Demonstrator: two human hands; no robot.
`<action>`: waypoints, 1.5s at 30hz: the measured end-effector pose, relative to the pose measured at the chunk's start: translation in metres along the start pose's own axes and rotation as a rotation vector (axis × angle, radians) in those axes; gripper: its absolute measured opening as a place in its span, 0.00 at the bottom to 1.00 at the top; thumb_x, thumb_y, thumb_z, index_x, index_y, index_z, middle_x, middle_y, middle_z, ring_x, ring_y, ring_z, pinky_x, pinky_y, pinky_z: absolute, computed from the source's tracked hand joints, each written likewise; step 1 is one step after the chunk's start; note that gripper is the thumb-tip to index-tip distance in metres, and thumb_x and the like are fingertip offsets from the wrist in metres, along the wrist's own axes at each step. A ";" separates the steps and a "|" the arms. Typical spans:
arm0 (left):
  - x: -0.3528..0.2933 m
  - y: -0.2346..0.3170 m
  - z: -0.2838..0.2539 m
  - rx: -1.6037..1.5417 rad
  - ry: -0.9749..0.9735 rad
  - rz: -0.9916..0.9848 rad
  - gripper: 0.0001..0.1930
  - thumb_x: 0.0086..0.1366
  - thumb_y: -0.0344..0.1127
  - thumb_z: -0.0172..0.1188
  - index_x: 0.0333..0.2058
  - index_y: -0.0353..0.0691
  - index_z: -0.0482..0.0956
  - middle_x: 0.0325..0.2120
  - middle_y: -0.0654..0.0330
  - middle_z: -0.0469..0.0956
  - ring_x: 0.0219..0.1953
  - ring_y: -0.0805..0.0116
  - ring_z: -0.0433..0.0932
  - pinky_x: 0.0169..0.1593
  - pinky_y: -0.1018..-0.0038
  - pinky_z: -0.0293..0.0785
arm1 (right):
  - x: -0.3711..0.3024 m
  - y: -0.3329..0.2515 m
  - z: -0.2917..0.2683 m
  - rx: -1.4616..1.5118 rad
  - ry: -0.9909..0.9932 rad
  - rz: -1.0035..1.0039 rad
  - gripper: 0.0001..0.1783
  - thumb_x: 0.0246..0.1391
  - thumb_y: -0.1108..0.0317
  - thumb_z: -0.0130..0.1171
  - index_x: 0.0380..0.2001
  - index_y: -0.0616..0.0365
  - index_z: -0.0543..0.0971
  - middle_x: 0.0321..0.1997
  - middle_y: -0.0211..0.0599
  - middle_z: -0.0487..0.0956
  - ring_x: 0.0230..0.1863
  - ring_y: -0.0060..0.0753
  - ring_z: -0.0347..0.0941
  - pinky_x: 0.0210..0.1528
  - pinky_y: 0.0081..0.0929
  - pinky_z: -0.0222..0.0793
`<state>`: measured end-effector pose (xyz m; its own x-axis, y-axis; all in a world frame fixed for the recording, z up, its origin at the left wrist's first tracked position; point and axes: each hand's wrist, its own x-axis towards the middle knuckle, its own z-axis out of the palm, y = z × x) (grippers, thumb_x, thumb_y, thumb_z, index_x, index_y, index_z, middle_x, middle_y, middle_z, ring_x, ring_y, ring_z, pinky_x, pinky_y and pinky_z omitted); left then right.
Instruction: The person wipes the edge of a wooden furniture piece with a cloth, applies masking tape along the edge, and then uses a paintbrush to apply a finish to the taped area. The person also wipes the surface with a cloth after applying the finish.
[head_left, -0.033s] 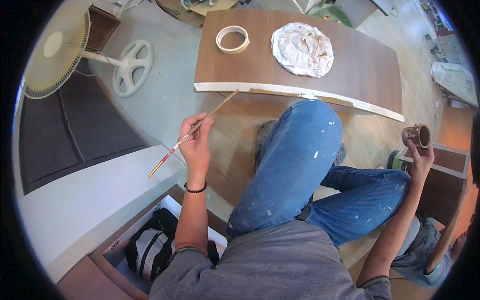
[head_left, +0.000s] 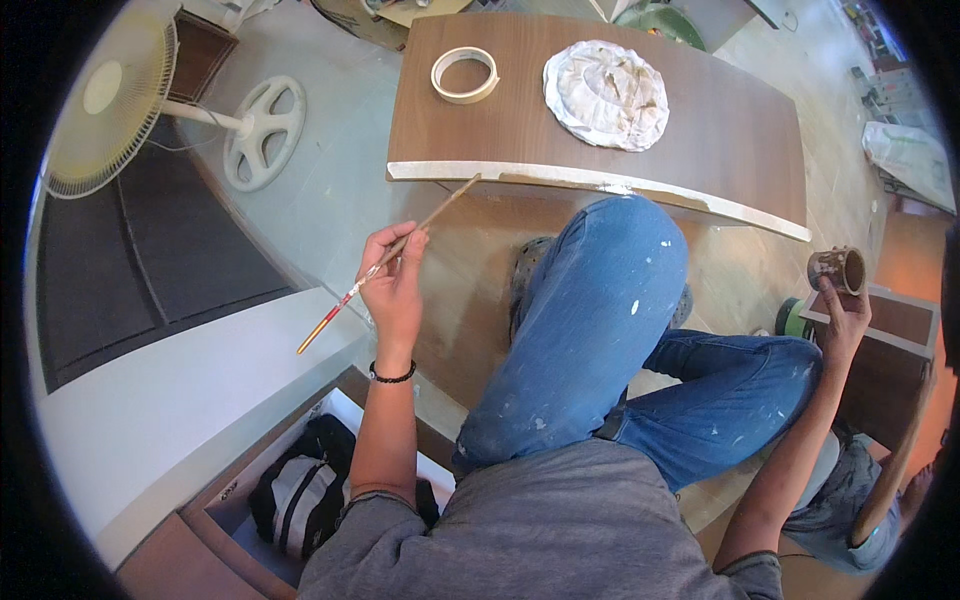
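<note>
The left hand (head_left: 393, 285) pinches a slim paintbrush (head_left: 332, 316), its tip at the near edge of the brown board (head_left: 505, 125). Off the board's right end, the right hand (head_left: 846, 318) grips a paint-stained cup (head_left: 828, 270), fingers curled beneath.

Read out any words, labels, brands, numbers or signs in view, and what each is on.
None can be read.
Thin brush in the left hand: no legible lettering.
Stained cup in the right hand: none legible.
Tape roll: none legible.
White sack, far right: any print is too blurred.
</note>
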<state>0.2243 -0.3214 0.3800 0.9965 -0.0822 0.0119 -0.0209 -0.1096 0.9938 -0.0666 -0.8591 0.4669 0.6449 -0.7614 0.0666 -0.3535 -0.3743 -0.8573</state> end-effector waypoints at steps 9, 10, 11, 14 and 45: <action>0.012 -0.004 0.010 0.143 -0.052 0.076 0.08 0.71 0.30 0.65 0.45 0.32 0.81 0.41 0.58 0.82 0.44 0.73 0.81 0.50 0.76 0.76 | 0.001 0.004 -0.007 -0.068 0.099 -0.044 0.25 0.60 0.73 0.70 0.60 0.66 0.78 0.53 0.37 0.84 0.54 0.28 0.79 0.61 0.29 0.70; 0.012 -0.004 0.010 0.146 -0.037 0.067 0.08 0.71 0.30 0.66 0.44 0.31 0.81 0.41 0.58 0.82 0.45 0.73 0.80 0.50 0.76 0.75 | 0.000 0.000 -0.005 -0.076 0.106 -0.043 0.25 0.60 0.73 0.70 0.60 0.66 0.78 0.52 0.36 0.84 0.53 0.28 0.79 0.61 0.28 0.70; 0.012 -0.005 0.005 0.153 -0.006 0.075 0.08 0.71 0.30 0.65 0.45 0.32 0.81 0.41 0.57 0.83 0.44 0.73 0.81 0.50 0.76 0.76 | -0.001 -0.002 -0.003 -0.084 0.113 -0.041 0.25 0.60 0.73 0.70 0.60 0.66 0.78 0.52 0.36 0.84 0.53 0.27 0.79 0.60 0.28 0.71; 0.016 -0.010 -0.007 0.119 0.038 0.084 0.08 0.72 0.30 0.63 0.45 0.32 0.79 0.40 0.56 0.83 0.43 0.71 0.82 0.50 0.75 0.78 | 0.000 0.010 -0.013 -0.037 0.078 -0.019 0.25 0.60 0.73 0.70 0.59 0.66 0.78 0.50 0.35 0.85 0.51 0.25 0.79 0.59 0.26 0.71; 0.029 -0.008 -0.036 0.306 0.227 0.157 0.10 0.72 0.34 0.65 0.44 0.33 0.79 0.38 0.57 0.83 0.42 0.71 0.81 0.49 0.74 0.77 | 0.001 0.025 -0.019 -0.034 0.066 -0.018 0.24 0.63 0.70 0.67 0.61 0.64 0.78 0.54 0.37 0.83 0.55 0.28 0.78 0.63 0.29 0.69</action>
<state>0.2560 -0.2873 0.3764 0.9709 0.0959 0.2193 -0.1631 -0.4053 0.8995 -0.0875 -0.8792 0.4548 0.6054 -0.7873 0.1168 -0.3652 -0.4052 -0.8381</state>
